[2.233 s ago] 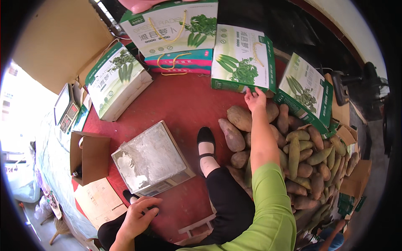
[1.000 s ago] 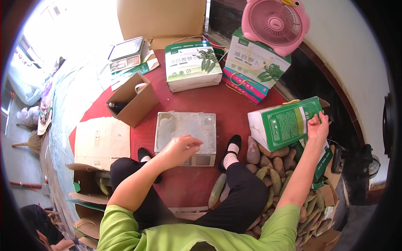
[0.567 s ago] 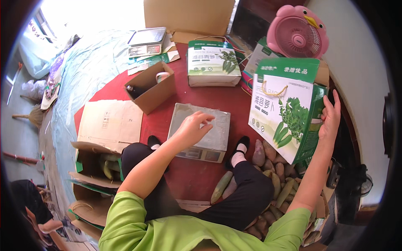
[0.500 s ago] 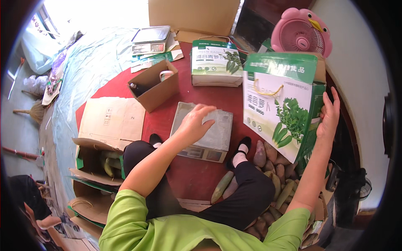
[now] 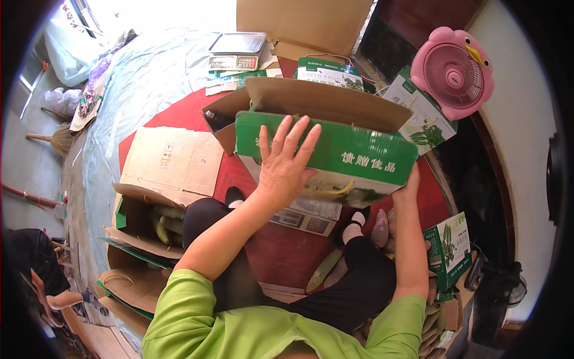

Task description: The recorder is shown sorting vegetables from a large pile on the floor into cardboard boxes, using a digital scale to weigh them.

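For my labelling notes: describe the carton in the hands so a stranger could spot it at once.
Find the red floor mid-picture. Over it is a carton with a green panel and a brown flap beyond. Unlike neighbouring cartons, it has the left hand on that panel and the right hand at its right end.

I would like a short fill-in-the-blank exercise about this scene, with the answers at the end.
The left hand lies on the ____ panel of the carton.
The right hand is at this carton's ____ end.
The fan has a ____ body.
The broom has ____-coloured bristles.

Missing words: green; right; pink; straw.
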`<state>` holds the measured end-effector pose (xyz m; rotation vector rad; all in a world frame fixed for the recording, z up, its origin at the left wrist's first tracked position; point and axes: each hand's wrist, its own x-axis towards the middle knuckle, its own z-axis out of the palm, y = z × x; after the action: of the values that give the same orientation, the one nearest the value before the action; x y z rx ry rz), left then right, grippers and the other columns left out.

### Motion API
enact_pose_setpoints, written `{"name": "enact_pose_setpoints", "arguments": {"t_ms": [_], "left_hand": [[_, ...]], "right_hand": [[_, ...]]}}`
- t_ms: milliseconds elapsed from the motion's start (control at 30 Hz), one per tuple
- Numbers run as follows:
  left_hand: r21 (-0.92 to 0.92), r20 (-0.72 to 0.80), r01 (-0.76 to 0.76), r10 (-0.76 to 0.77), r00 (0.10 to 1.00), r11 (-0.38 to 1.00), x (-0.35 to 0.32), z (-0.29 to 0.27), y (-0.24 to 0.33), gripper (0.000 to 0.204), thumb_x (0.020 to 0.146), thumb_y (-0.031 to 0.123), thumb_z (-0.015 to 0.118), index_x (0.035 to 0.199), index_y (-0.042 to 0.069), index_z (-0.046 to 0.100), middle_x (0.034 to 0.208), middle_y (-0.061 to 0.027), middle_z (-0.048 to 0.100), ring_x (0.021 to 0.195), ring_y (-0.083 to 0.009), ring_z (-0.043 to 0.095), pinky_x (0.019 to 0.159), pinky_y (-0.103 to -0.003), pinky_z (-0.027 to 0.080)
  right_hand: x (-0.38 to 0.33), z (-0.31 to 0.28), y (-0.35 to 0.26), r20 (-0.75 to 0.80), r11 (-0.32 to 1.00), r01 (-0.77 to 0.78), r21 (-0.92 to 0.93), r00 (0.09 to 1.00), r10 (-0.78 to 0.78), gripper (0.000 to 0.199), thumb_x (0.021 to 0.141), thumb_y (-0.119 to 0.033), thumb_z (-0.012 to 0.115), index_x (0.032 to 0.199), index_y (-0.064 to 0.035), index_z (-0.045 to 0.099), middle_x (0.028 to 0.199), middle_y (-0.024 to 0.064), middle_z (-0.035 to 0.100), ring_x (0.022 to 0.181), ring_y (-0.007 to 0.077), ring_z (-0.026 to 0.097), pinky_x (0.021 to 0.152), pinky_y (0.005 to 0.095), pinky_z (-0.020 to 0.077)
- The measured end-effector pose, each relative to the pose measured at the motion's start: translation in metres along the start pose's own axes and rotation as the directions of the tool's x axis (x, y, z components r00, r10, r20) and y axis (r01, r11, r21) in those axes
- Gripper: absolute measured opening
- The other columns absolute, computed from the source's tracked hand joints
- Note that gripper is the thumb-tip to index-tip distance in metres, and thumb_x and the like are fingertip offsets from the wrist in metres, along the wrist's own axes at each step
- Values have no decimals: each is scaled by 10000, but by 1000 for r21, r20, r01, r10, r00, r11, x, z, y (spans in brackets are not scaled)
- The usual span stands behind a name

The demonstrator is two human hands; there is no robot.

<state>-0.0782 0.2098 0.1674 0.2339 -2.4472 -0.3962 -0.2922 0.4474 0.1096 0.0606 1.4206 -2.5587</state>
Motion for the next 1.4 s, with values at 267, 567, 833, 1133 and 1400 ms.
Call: {"name": "enact_pose_setpoints", "arguments": {"t_ms": [267, 567, 833, 1133, 1400], "left_hand": [[-7, 249, -46, 46, 967, 999, -15, 3, -6, 909, 605, 248, 820, 1393, 173, 372, 1401, -57, 377, 1343, -285, 292, 1083, -581, 167], [78, 496, -230, 162, 853, 970, -24, -1, 9, 253, 683, 100, 670, 918, 111, 577, 819, -31, 542, 846, -210, 570, 741, -363, 438], [109, 357, -312, 256, 898, 944, -35, -3, 23, 98, 667, 111, 622, 748, 110, 567, 792, -20, 497, 766, -191, 538, 630, -327, 433], [147, 347, -292, 227, 910, 945, -37, -1, 20, 93, 667, 126, 620, 750, 109, 581, 796, -24, 492, 767, -193, 533, 621, -324, 432], [124, 367, -248, 188, 911, 961, -40, 3, 24, 88, 683, 130, 626, 767, 109, 610, 806, -26, 485, 781, -203, 526, 627, -325, 427]], "right_hand": [[7, -102, 50, 29, 938, -254, -236, 963, 269, 208, 925, -262, 563, 989, -68, 598, 873, 58, 630, 773, 172, 628, 696, 316, 513], [-25, -80, 21, -54, 838, -377, -394, 920, 388, 548, 935, -550, 435, 1059, -48, 617, 885, 48, 641, 776, 155, 623, 701, 284, 503], [-24, -77, 25, -20, 851, -352, -391, 927, 374, 562, 940, -549, 426, 1065, -36, 617, 904, 51, 645, 777, 139, 622, 695, 269, 503], [0, -93, 45, 89, 902, -295, -314, 937, 337, 487, 960, -483, 439, 1056, -37, 608, 892, 41, 630, 758, 115, 600, 679, 252, 489], [6, -96, 55, 120, 902, -279, -329, 935, 333, 400, 968, -415, 466, 1033, -44, 600, 906, 38, 626, 780, 114, 596, 688, 254, 486]]}}
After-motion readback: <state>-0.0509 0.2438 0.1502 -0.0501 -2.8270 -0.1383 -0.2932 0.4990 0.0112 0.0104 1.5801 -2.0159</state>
